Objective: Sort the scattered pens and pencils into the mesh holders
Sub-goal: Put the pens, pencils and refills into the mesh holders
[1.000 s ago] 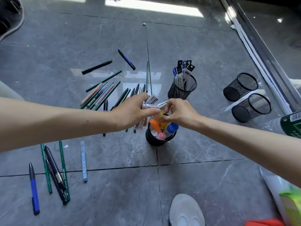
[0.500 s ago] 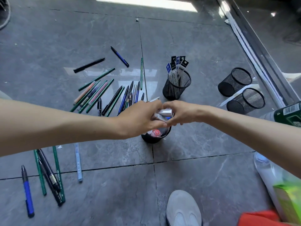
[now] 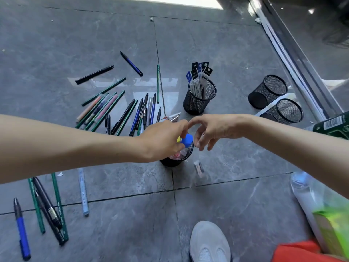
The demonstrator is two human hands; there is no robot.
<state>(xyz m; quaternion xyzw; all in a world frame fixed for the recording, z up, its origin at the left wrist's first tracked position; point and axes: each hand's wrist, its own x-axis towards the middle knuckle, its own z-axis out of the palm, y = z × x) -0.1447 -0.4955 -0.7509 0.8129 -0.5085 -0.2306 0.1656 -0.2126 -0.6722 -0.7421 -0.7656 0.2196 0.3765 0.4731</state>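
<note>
A black mesh holder (image 3: 176, 163) stands on the grey floor, holding markers, one with a blue cap (image 3: 187, 139). My left hand (image 3: 163, 138) hovers over it, fingers curled round thin white refill packets (image 3: 173, 116) that stick out behind it. My right hand (image 3: 213, 129) hangs just right of the holder with loose fingers, holding nothing. A small white item (image 3: 199, 168), blurred, is by the holder's right side. Several pens and pencils (image 3: 122, 114) lie scattered beyond my left arm. More pens (image 3: 47, 205) and a pale blue pen (image 3: 83, 191) lie at the lower left.
A second upright mesh holder (image 3: 200, 103) carries several refill packets. Two empty mesh holders (image 3: 268, 91) (image 3: 285, 111) lie on their sides at the right by a metal door track. A green bottle (image 3: 332, 125), a plastic bag (image 3: 321, 205) and my shoe (image 3: 209, 242) are near.
My hands were together on the white packets over the holder; now the right hand has let go and drawn right. A small white item now appears by the holder.
</note>
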